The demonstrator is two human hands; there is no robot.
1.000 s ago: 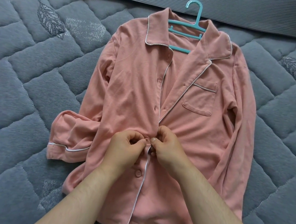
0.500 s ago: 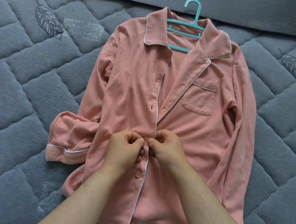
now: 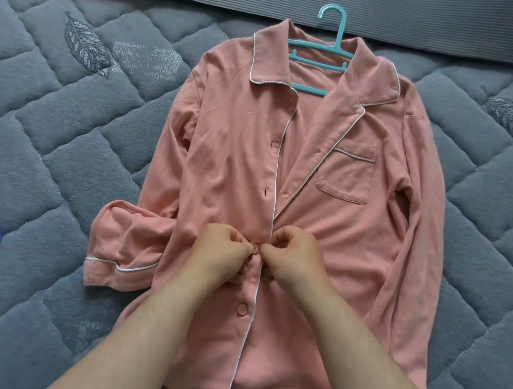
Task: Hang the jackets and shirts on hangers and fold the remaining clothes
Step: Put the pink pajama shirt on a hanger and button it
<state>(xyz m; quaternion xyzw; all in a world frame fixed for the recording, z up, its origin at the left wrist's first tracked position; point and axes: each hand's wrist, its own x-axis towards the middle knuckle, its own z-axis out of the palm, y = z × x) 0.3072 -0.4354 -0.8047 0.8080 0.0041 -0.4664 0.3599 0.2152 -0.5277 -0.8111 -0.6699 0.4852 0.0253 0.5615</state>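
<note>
Pinching the pink shirt (image 3: pixel 228 147) by its button (image 3: pixel 255 248) with my left grip (image 3: pixel 221 253) and right grip (image 3: pixel 296 257) curled tight, I should push it all the way through.

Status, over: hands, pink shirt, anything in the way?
Both busy: left hand and right hand pinching pink shirt at middle button. Shirt flat on quilt, teal hanger in collar, upper buttonholes unfastened. Nothing over the placket.
</note>
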